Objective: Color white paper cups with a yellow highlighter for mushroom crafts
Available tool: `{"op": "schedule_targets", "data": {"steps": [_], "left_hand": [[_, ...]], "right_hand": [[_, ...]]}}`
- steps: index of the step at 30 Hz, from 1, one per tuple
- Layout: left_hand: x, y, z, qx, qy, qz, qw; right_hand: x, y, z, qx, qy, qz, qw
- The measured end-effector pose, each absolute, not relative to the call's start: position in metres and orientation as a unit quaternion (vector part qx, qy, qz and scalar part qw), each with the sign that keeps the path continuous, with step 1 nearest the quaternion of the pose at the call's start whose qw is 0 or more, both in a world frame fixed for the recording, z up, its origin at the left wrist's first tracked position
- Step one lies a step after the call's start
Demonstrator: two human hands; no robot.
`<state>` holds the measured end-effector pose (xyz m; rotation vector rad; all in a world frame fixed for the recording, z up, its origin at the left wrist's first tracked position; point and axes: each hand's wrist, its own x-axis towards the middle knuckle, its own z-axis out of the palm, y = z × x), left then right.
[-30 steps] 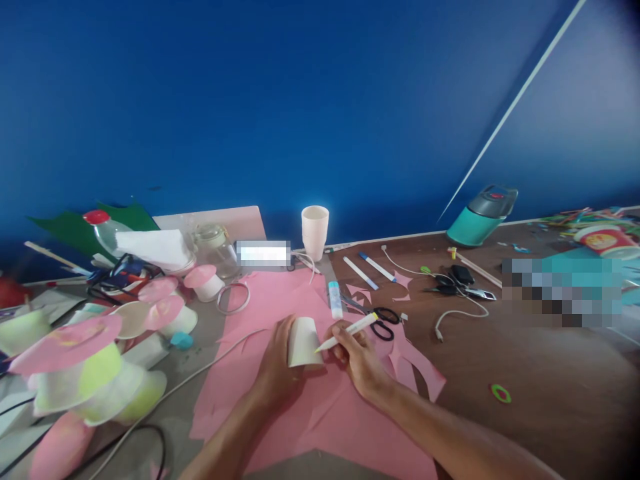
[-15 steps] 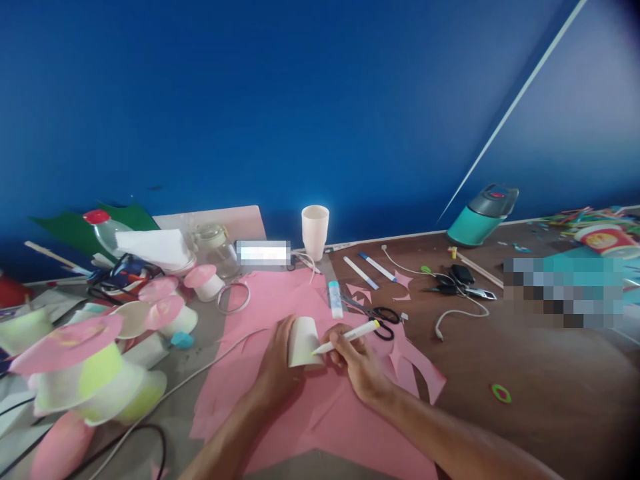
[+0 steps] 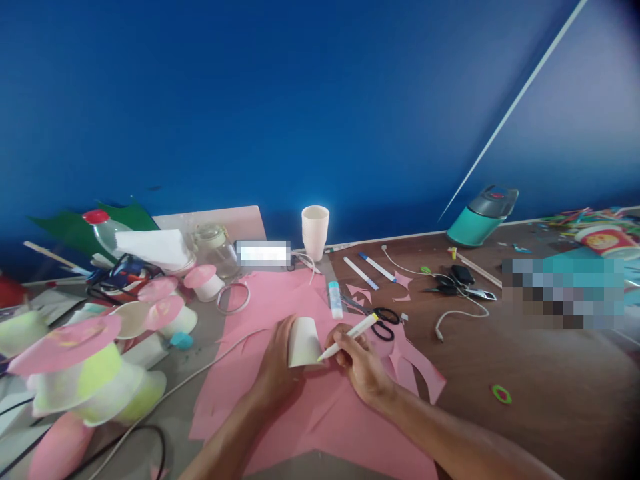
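My left hand is closed around the left side of a white paper cup, whose wide end points toward me above the pink paper. Pinched in my right hand is a white marker with a yellow end. Its yellow tip touches or nearly touches the cup near the lower right rim. A glue stick and black-handled scissors lie just beyond my right hand. Some of my left fingers are hidden behind the cup.
On the left stand several cups with pink paper discs. A white cup stands by the blue wall, with a glass jar left of it. Two markers, cables, pink scraps and a teal flask are to the right.
My right hand has moved the marker's tip slightly right and down, from the cup's side to near its rim. My left hand and the cup look almost unchanged.
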<state>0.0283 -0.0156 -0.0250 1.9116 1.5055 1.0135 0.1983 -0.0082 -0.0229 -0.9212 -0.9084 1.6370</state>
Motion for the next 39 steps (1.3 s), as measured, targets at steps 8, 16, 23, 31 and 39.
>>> {"op": "schedule_targets", "data": {"steps": [8, 16, 23, 31, 39], "left_hand": [[0.026, -0.015, -0.033, 0.704, 0.558, 0.368, 0.241], [0.029, -0.017, -0.025, 0.691, 0.570, 0.368, 0.250], [0.028, -0.016, -0.028, 0.694, 0.565, 0.374, 0.246], [0.030, -0.016, -0.018, 0.649, 0.578, 0.404, 0.285], [0.028, -0.017, -0.014, 0.589, 0.577, 0.448, 0.346]], "right_hand": [[0.198, 0.000, -0.023, -0.425, -0.361, 0.644, 0.523], [0.198, -0.005, -0.021, -0.409, -0.384, 0.659, 0.501], [0.198, 0.001, -0.021, -0.427, -0.361, 0.641, 0.526], [0.195, -0.010, -0.016, -0.383, -0.468, 0.565, 0.561], [0.202, -0.023, -0.003, -0.304, -0.747, 0.324, 0.494]]}}
